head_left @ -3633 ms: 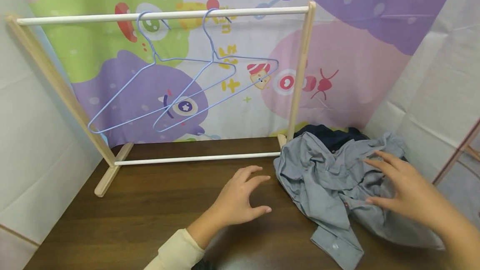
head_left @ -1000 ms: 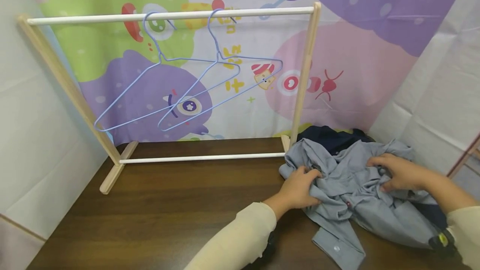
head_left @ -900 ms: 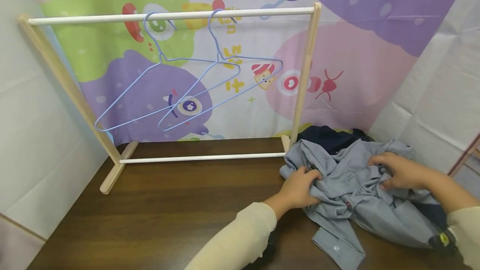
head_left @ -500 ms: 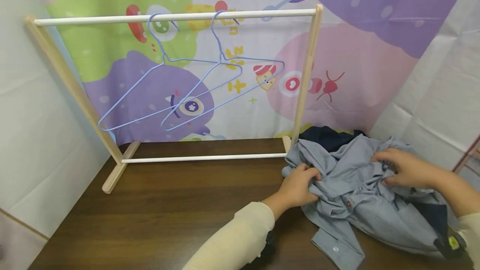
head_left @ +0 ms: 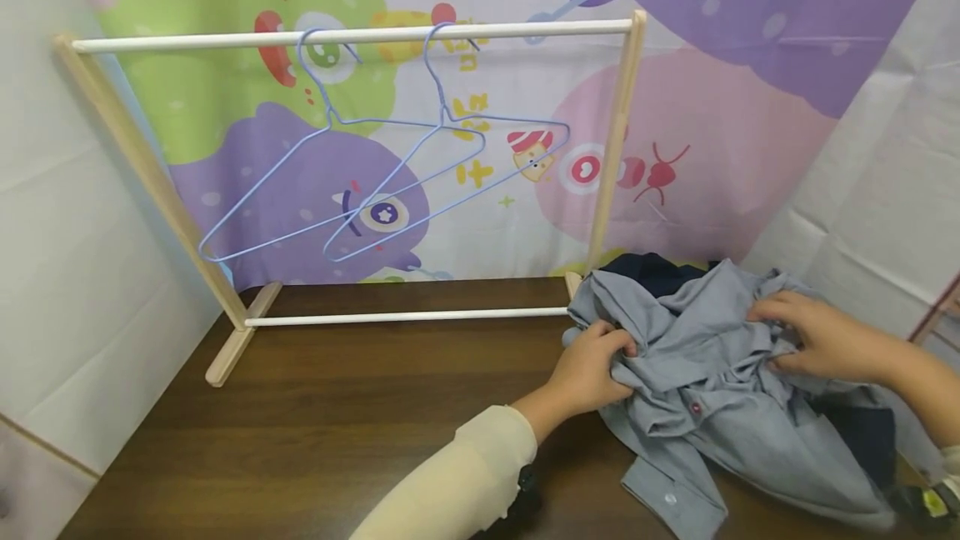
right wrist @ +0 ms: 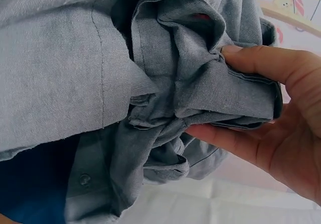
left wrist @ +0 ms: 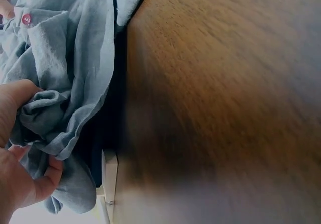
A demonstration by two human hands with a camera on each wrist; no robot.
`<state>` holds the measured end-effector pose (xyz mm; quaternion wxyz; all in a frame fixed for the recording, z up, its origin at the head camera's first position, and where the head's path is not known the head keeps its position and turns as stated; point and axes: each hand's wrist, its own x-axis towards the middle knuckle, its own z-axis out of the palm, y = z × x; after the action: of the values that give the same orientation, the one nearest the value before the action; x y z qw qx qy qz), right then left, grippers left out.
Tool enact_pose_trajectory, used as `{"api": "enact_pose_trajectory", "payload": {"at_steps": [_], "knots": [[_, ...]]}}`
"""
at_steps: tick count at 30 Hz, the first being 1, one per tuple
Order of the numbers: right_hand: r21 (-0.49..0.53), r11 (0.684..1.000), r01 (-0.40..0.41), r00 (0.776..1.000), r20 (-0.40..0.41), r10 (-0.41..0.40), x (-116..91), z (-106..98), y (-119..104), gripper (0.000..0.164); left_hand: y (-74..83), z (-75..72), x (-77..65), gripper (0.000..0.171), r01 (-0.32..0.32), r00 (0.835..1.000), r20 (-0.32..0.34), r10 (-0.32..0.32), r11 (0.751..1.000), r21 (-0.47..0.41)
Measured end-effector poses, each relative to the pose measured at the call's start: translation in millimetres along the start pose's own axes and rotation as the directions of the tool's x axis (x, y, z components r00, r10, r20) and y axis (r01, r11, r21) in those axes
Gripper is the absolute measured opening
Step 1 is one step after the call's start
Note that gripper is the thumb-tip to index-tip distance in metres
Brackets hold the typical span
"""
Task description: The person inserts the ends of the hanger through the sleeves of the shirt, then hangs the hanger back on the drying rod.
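A crumpled grey button-up shirt (head_left: 720,373) lies on dark navy cloth (head_left: 648,272) at the right of the table. My left hand (head_left: 592,369) grips a fold at the shirt's left side; in the left wrist view its thumb and fingers (left wrist: 49,176) curl round the bunched cloth. On the other side, my right hand (head_left: 825,336) pinches the shirt, with thumb above and fingers below the fabric in the right wrist view. One cuffed sleeve (head_left: 671,494) trails toward the front edge, showing a pale button. A red button (head_left: 696,408) shows near the middle.
A wooden rack with a white top rail (head_left: 225,42) stands at the back, its right post close behind the shirt. Two blue wire hangers (head_left: 262,182) hang from the rail. A cartoon-printed curtain (head_left: 480,232) covers the back, with pale fabric walls at both sides.
Both hands came from above the table onto the shirt and took hold of it. Over the last half second the shirt's middle has risen slightly, and more navy cloth shows at the lower right.
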<state>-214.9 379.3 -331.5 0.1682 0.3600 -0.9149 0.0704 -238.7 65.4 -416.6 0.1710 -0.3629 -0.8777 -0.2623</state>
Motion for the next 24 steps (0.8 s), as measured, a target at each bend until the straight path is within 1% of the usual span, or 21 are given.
{"api": "enact_pose_trajectory", "payload": {"at_steps": [7, 13, 18, 24], "knots": [[-0.004, 1.0, -0.028, 0.999, 0.021, 0.028, 5.0, -5.7, -9.0, 0.056, -1.6, -7.4, -3.2, 0.044, -0.003, 0.999, -0.037, 0.002, 1.0, -0.028], [0.028, 0.999, -0.046, 0.998, 0.048, 0.044, 9.8, -10.1, -18.4, 0.056, -5.1, -15.0, -4.0, 0.043, -0.032, 0.996, -0.085, 0.028, 0.998, -0.048], [0.013, 0.997, -0.072, 0.996, 0.055, 0.071, 13.0, -13.2, -27.7, 0.055, -6.1, -22.3, -6.4, 0.042, -0.03, 0.997, -0.077, 0.026, 0.998, -0.061], [-0.005, 0.998, -0.056, 0.996, 0.075, 0.056, 17.0, -14.8, -37.7, 0.055, -7.1, -28.7, -11.2, 0.042, -0.019, 0.998, -0.068, 0.015, 0.998, -0.059]]}}
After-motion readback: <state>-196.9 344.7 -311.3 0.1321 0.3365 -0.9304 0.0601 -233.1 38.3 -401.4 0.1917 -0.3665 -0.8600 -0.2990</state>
